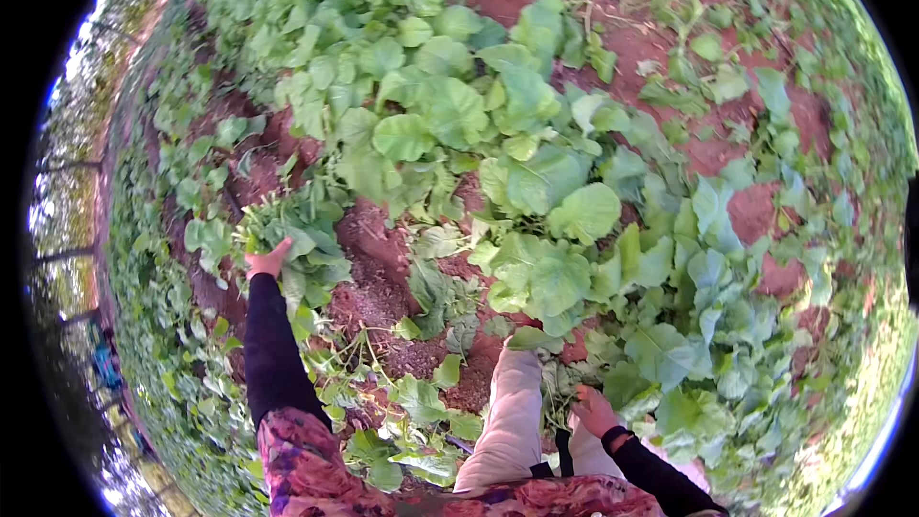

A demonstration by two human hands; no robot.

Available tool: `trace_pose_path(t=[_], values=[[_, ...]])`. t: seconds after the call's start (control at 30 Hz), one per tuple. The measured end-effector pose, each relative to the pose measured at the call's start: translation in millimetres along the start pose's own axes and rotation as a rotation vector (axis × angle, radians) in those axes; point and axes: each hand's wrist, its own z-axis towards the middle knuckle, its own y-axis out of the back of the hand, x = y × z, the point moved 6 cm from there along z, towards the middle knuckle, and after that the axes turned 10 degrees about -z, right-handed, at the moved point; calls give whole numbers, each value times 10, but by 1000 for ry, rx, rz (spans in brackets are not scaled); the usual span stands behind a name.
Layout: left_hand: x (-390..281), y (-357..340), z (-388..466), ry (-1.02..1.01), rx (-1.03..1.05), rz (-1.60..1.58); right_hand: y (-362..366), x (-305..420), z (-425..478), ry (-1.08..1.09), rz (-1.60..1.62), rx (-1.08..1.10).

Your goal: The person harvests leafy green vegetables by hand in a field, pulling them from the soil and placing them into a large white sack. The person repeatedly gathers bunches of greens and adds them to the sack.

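My left hand reaches out to the left and grasps a bunch of leafy greens. Pale cut stem ends point away from me at the top of the bunch. The thumb lies over the leaves, while most of the fingers are hidden beneath. Low in the picture, my right hand is beside my knee with its fingers bent. Limp leaves and thin stems lie just left of its fingertips; whether it grips any of them is unclear.
Broad-leaved green plants grow densely ahead and to the right. Reddish bare soil shows between the rows. My legs in pale trousers are bent among low plants. Trees stand along the far left edge.
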Motion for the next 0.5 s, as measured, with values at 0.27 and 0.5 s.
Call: trace_pose_path(t=[0.27, 0.5], values=[[-641, -1381, -2903, -967, 513, -18, 132, -493, -268, -213, 606, -385], [-415, -1905, -7448, -1603, 1336, -94, 933, -1866, -1196, -423, 626, -1154]])
